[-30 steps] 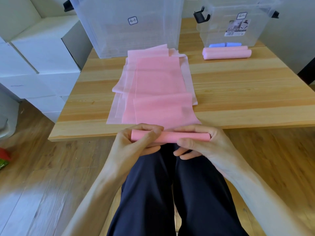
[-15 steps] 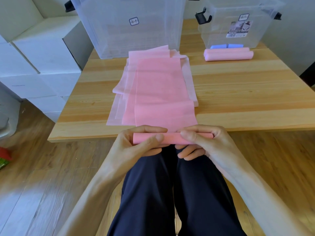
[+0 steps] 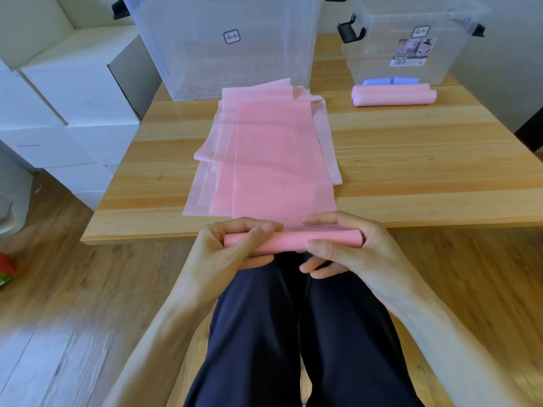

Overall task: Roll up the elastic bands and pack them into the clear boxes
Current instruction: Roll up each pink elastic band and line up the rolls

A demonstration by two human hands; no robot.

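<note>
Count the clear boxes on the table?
2. The big clear box stands at the table's far edge, behind the flat pink bands; the small clear box stands far right, behind two finished pink rolls.

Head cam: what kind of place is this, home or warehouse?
Probably a home room or small packing workspace, not a warehouse. A light wooden table stands on wood-plank flooring, stacked white cartons line the wall, and two clear storage boxes sit on the table.

Two clear boxes (image 3: 229,45) (image 3: 411,42), two finished pink rolls (image 3: 393,95), two hands (image 3: 232,248) (image 3: 349,245)
</note>
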